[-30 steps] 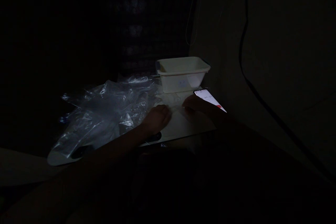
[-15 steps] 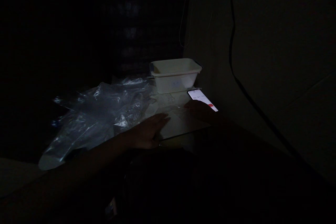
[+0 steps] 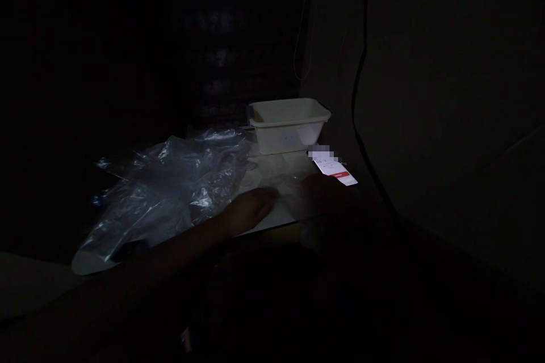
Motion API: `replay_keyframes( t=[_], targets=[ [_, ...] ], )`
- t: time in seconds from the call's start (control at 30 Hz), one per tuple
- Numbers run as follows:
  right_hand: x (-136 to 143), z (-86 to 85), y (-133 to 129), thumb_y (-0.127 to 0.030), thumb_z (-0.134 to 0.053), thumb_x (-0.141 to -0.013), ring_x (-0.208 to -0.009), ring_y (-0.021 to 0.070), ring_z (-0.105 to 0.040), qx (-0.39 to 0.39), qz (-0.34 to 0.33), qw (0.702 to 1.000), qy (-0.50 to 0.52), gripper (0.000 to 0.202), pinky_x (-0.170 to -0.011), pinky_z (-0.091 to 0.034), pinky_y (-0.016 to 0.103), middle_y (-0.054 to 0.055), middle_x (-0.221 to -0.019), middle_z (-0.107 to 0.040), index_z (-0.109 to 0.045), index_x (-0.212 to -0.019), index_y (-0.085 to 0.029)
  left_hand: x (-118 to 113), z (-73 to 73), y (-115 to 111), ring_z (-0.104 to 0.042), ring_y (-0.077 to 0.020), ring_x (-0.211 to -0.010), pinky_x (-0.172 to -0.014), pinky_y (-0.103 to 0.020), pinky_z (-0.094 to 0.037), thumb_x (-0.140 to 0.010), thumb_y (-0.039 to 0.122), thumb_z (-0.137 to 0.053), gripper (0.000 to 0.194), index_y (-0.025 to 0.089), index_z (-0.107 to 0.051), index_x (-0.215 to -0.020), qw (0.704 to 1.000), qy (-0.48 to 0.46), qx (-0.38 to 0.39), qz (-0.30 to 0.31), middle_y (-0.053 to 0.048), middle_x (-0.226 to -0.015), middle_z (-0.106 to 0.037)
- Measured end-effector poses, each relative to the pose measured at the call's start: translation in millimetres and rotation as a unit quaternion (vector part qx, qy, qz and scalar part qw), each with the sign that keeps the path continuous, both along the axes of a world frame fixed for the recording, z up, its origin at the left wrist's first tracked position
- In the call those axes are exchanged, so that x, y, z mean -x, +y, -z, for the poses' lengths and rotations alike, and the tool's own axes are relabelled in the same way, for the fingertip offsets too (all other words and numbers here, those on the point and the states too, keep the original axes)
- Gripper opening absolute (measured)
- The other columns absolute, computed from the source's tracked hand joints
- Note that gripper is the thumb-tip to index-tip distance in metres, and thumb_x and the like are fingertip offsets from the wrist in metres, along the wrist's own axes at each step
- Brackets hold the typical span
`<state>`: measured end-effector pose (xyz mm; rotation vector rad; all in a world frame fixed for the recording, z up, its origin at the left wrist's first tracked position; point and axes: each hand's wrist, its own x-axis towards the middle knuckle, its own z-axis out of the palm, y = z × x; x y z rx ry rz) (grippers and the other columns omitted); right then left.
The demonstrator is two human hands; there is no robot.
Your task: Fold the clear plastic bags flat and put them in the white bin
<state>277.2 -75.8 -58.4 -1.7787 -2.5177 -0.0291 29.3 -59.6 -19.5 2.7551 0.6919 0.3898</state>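
Observation:
In dim light my left hand (image 3: 253, 207) is over the front part of a white tabletop (image 3: 272, 167). Its fingers are curled together at the edge of a thin clear plastic bag (image 3: 289, 184), which shows only faintly. My right hand (image 3: 321, 191) is at the bag's other side, just in front of a lit phone (image 3: 336, 169). Darkness and blur hide the fingers of that hand. Left of my hands, a heap of crumpled clear plastic bags (image 3: 170, 181) spreads over the table.
A white plastic basin (image 3: 289, 136) with dark handles stands at the back of the table. A dark cable (image 3: 360, 79) hangs along the wall at right. A thin cord loop (image 3: 301, 68) hangs behind the basin. The area below the table edge is nearly black.
My left hand's fingers, stretched out flat before, are now curled in. The clear plastic between my hands has shifted. The view has turned slightly, and more of the phone's screen shows.

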Motion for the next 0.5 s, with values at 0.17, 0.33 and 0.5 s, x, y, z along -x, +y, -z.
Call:
replay_keyframes(
  t=[0.17,0.33,0.5],
  targets=[
    [-0.1,-4.8,-9.9,-0.017,-0.044,-0.073,-0.111,0.0197,-0.042,-0.008,-0.055,0.996,0.063,0.043,-0.088,-0.037,0.031,0.01,-0.121,-0.047,-0.045,-0.117,-0.015,1.2,-1.9,10.2,-0.057,-0.0145,-0.083,-0.074,-0.026,-0.044,-0.082,0.025,-0.03,0.031,0.014,-0.057,-0.093,0.995,-0.078,0.035,-0.053,-0.007,-0.094,-0.062],
    [14.5,-27.0,-21.8,-0.02,-0.049,-0.072,-0.108,0.0185,-0.046,0.012,0.003,0.99,0.138,0.041,-0.088,-0.039,0.031,0.008,-0.119,-0.05,-0.049,-0.113,-0.018,0.2,-5.4,10.7,-0.055,-0.0122,-0.058,-0.055,-0.022,-0.042,-0.083,0.032,-0.029,0.036,0.013,-0.059,-0.076,0.982,-0.112,0.075,-0.135,-0.003,-0.064,-0.06],
    [23.7,-44.8,-17.0,-0.023,-0.044,-0.077,-0.084,0.019,-0.06,0.058,0.138,0.974,0.169,0.023,-0.068,-0.047,0.027,0.007,-0.093,-0.065,-0.064,-0.088,-0.018,-1.6,-10.7,10.2,-0.056,-0.0137,-0.07,-0.062,-0.024,-0.043,-0.079,0.039,-0.035,0.036,0.012,-0.059,-0.086,0.955,-0.188,0.141,-0.182,-0.004,-0.078,-0.062]
  ],
)
